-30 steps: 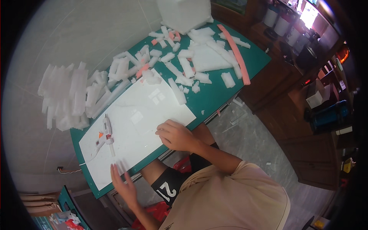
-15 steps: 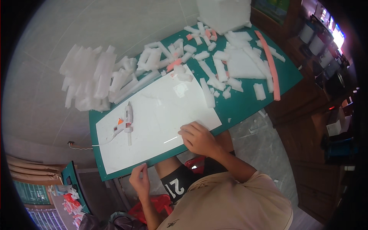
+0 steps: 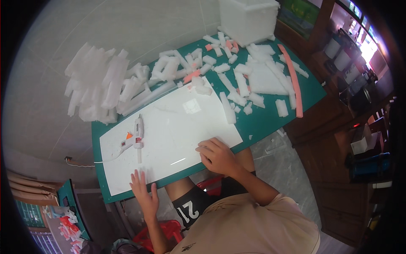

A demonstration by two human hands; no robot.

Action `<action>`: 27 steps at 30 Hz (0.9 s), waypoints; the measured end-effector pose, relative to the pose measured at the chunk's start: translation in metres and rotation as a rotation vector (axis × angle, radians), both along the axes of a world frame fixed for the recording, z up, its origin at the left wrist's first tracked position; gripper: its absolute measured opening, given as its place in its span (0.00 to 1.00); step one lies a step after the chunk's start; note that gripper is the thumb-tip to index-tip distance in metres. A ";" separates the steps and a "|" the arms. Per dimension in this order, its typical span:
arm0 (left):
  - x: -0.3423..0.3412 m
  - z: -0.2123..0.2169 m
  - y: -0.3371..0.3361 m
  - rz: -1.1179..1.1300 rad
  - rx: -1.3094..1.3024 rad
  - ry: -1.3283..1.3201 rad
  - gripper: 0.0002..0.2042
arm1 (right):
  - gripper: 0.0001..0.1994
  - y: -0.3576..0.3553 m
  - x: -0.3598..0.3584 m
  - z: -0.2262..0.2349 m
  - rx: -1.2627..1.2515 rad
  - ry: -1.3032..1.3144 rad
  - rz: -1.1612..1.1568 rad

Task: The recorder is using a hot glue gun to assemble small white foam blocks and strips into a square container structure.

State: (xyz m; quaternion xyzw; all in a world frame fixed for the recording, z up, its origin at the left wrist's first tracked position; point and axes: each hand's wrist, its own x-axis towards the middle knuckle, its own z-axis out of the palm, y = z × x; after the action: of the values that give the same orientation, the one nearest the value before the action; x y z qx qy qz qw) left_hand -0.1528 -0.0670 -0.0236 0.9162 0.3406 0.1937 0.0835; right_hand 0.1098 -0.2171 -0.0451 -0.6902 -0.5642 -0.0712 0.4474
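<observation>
My left hand (image 3: 144, 194) is at the near edge of the green table, fingers spread and fingertips over the white board (image 3: 177, 131); it holds nothing. Loosely bent, my right hand (image 3: 216, 156) rests at the board's near right edge, with nothing visible in it. A white glue gun (image 3: 138, 134) with an orange trigger lies on the left part of the board, nearest to my left hand. Its glue stick pokes out toward me and its cord runs off to the left. Small white foam pieces (image 3: 202, 87) sit on the board's far corner.
White foam strips (image 3: 95, 84) are piled high at the far left of the green table (image 3: 275, 125). Foam offcuts and a flat foam slab (image 3: 266, 78) cover the far right, beside a long pink strip (image 3: 293, 80). A white foam box (image 3: 249, 23) stands at the back.
My left hand has moved forward and left onto the board's edge, its fingers spreading. The right hand stays at nearly the same spot. The whole view has shifted slightly.
</observation>
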 end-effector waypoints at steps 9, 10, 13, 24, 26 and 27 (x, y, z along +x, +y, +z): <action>-0.005 -0.013 0.002 -0.134 0.054 0.010 0.21 | 0.12 0.007 -0.006 0.004 -0.022 -0.016 -0.051; -0.008 -0.013 0.002 -0.109 0.013 -0.069 0.20 | 0.12 0.007 -0.007 0.004 -0.019 -0.015 -0.051; -0.018 -0.015 0.006 -0.089 -0.002 -0.177 0.19 | 0.12 0.008 -0.008 0.005 -0.024 -0.018 -0.072; -0.022 -0.007 0.024 -0.129 -0.093 -0.261 0.09 | 0.09 0.007 -0.009 0.001 0.028 -0.010 -0.116; -0.020 -0.001 0.025 -0.153 -0.117 -0.225 0.09 | 0.09 0.007 -0.009 0.001 0.038 -0.037 -0.125; -0.019 0.003 0.026 -0.154 -0.103 -0.242 0.09 | 0.09 0.007 -0.009 0.001 0.042 -0.027 -0.124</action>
State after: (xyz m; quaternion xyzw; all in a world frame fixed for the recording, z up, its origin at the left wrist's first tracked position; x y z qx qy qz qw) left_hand -0.1714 -0.0408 -0.0209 0.9041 0.2663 0.2781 0.1855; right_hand 0.1007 -0.2105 -0.0442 -0.7132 -0.5247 -0.1198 0.4491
